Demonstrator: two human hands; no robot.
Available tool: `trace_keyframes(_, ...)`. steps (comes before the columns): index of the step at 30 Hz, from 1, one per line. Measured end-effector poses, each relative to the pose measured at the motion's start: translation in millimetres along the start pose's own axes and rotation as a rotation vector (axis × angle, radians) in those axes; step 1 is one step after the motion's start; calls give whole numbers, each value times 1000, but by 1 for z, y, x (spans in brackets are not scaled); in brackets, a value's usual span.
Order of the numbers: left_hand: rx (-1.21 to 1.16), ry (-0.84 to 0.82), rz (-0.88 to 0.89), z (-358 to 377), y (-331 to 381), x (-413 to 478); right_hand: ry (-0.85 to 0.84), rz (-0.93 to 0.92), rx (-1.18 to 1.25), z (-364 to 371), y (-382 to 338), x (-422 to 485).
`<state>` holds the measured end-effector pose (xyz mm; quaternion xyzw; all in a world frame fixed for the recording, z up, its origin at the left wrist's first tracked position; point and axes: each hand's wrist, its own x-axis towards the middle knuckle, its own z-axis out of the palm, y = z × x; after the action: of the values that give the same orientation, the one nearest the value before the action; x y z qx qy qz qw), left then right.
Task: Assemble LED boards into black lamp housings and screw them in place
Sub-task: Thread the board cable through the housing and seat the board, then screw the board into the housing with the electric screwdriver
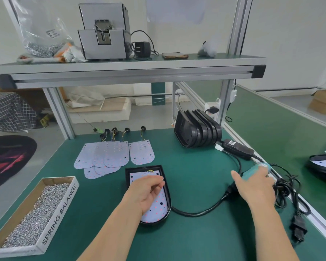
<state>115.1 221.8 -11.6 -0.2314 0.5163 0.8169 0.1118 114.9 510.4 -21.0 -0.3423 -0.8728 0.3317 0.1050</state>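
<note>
The work area is a green counter (pixel 196 242) in an aluminium frame, with one shelf (pixel 128 69) across the back above it.

Items on the counter:
- One cardboard box of screws (pixel 36 210), at the left near edge.
- Six loose LED boards (pixel 117 153), as far as the overlap lets them be counted. Five overlap in a fan. One lies just right of the fan, apart from it.
- One black housing (pixel 167 185) at centre, flat, with one LED board (pixel 158 206) seated inside it.
- One nested stack of black housings (pixel 196 129) at the back right, standing on edge. About five rims show, but the exact count cannot be told.
- One black power adapter (pixel 237 149) and its cable (pixel 196 213), which curves just beside the near right corner of the centre housing.

Hands:
- The left hand (pixel 147 193) is over the seated board. Its fingers are curled, with thumb and forefinger tips together. Whether they pinch a screw cannot be told.
- The right hand (pixel 256 185) is near the right rail, its fingers wrapped round a teal screwdriver (pixel 249 175).

Open room: bare green surface lies between the screw box and the centre housing, and along the near edge. The right edge is crowded with coiled cable and one plug (pixel 297 230).
</note>
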Motion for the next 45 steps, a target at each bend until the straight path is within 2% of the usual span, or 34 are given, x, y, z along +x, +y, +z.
trace_keyframes(3,-28,-8,-7,-1,1,-2,-52,42,-27,0,7,16)
trace_keyframes(7,-47,-16,-13,-3,1,-4,-33,156,135,-1,8,31)
trace_keyframes(10,-41,-10,-5,-2,-1,-4,-68,258,532,3,14,27)
trace_keyframes(12,-36,-5,-6,-1,0,-4,-189,289,936,2,14,22)
trace_keyframes(14,-38,-9,-17,-3,0,-4,-287,236,1239,-1,9,10)
trace_keyframes(18,-57,-26,-46,-5,2,-5,-507,40,1615,-4,-23,-22)
trace_keyframes(21,-68,-24,-56,-5,3,-6,-685,0,1806,0,-56,-41)
trace_keyframes(23,-81,-20,-59,-6,3,-7,-721,-24,1838,6,-77,-52)
trace_keyframes(25,-89,-15,-61,-6,3,-7,-667,-20,1805,13,-99,-62)
trace_keyframes(30,-107,-24,-61,-8,3,-7,-298,-98,1665,28,-146,-81)
trace_keyframes(33,-118,-28,-63,-8,3,-7,-283,-105,1712,32,-159,-84)
trace_keyframes(40,-145,-32,-80,-10,5,-7,-136,-165,1585,46,-164,-90)
trace_keyframes(45,-132,-33,-89,-10,6,-6,-111,-197,1543,52,-167,-96)
